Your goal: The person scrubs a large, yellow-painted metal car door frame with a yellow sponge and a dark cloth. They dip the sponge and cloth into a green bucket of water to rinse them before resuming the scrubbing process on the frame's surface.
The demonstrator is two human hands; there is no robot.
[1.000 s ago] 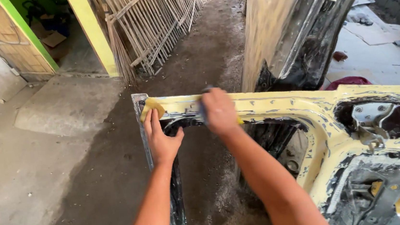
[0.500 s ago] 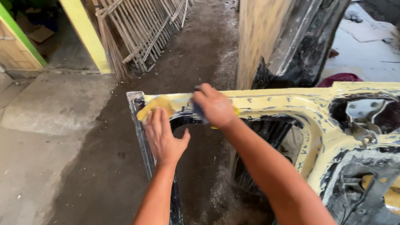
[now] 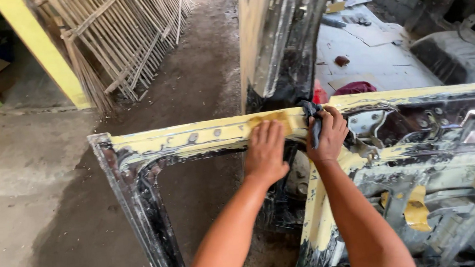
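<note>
Yellow sandpaper [image 3: 273,120] lies under the flat left hand [image 3: 265,151]; right hand [image 3: 326,134] grips perhaps a dark rag [image 3: 311,115].

The door frame [image 3: 192,136], stripped metal with yellow paint and dark patches, carries the work. Its top bar runs left from the hands to a corner, then drops down a dark post below and left of them. Flat on the bar under the left hand [image 3: 265,151] lies a yellow sandpaper sheet [image 3: 273,119]. A dark cloth [image 3: 311,115] sits on the bar in the right hand [image 3: 326,137]. Right of the hands the panel [image 3: 422,151] opens into cutouts. Below both arms and off to the left is dirt floor [image 3: 87,244].
</note>
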